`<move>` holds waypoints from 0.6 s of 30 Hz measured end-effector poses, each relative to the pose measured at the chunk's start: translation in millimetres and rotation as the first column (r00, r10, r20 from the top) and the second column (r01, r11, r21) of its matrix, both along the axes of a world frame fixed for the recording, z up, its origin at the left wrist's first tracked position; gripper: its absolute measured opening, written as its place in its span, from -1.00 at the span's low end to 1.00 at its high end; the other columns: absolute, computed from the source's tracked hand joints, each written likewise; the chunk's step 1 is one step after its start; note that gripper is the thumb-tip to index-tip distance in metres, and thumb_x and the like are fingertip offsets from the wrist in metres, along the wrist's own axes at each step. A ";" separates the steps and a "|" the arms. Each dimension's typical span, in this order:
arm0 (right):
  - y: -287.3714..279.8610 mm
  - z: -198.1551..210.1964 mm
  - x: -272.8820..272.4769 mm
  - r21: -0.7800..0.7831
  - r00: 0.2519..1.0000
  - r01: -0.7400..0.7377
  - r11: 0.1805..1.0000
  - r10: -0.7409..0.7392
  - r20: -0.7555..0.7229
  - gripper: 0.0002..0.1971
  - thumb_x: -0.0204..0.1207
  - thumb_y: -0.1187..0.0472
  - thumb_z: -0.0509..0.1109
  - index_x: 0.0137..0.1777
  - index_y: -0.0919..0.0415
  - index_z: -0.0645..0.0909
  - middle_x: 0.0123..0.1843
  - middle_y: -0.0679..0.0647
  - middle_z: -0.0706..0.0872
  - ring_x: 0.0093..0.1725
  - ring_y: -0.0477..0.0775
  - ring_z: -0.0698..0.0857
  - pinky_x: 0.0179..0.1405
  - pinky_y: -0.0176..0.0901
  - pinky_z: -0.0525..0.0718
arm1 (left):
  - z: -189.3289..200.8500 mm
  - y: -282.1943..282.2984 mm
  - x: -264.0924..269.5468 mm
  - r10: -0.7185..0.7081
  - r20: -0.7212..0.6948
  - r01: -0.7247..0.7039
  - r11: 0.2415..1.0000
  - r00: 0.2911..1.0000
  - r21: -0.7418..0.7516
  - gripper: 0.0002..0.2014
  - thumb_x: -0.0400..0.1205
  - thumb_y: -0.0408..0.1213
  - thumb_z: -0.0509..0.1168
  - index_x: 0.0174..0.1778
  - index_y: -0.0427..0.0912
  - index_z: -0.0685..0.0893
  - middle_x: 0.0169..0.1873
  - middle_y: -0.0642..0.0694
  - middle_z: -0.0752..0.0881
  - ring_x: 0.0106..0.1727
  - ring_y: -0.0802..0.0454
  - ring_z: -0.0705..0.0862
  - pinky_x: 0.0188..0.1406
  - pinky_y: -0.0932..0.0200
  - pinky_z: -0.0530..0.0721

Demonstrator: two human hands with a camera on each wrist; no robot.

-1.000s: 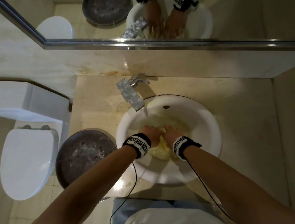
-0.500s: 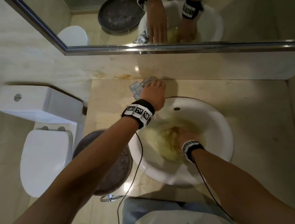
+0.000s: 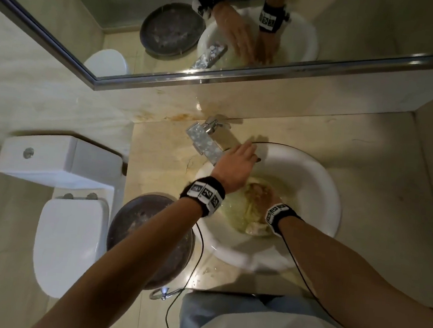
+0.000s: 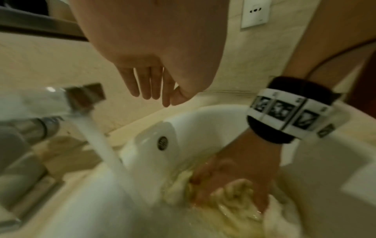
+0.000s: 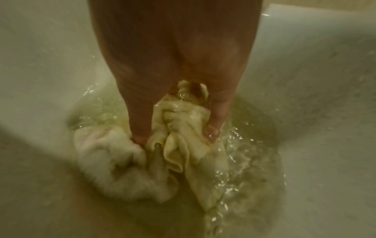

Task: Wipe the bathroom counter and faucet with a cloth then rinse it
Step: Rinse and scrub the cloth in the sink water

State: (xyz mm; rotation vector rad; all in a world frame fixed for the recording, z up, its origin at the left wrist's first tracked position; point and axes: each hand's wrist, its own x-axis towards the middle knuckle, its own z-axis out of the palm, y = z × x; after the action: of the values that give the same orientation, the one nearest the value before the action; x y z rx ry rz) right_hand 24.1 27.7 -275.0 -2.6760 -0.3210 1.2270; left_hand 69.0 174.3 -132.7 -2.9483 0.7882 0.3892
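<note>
A soaked pale yellow cloth point(image 3: 242, 213) lies bunched at the bottom of the white basin point(image 3: 320, 188). My right hand point(image 3: 262, 194) is down in the water, its fingers gripping a fold of the cloth point(image 5: 183, 128). My left hand point(image 3: 236, 165) hovers over the basin just right of the faucet's spout, fingers straight and together, holding nothing point(image 4: 150, 85). The chrome faucet point(image 3: 207, 139) stands at the basin's back left, and a stream of water point(image 4: 103, 145) runs from its spout into the basin.
Beige stone counter point(image 3: 368, 156) surrounds the basin, with a mirror point(image 3: 326, 29) above the back wall. A dark round bin point(image 3: 149, 236) stands left of the counter, a white toilet point(image 3: 67, 239) beyond it. A wall socket point(image 4: 256, 12) sits on the right wall.
My left hand left the cloth, went up to the faucet handle, and has now drawn back over the basin. Water now runs. My right hand stayed on the cloth.
</note>
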 end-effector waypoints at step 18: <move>-30.5 -5.4 12.6 0.119 1.000 0.026 0.993 -0.026 -0.007 -0.25 0.54 -0.06 0.46 0.66 -0.18 0.18 0.64 0.10 0.26 0.49 0.27 0.46 0.35 0.23 0.55 | -141.4 -24.4 -89.0 0.215 -0.625 -0.145 0.976 0.750 0.162 -0.51 0.63 -0.09 0.33 0.50 0.15 0.45 0.35 -0.09 0.67 0.22 -0.24 0.72 0.09 -0.11 0.74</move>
State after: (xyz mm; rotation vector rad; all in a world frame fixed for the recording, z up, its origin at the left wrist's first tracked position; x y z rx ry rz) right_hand 36.7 -2.8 -280.5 -2.5677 -0.3458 1.1692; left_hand -20.0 149.9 -274.1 -2.7827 0.4810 1.4629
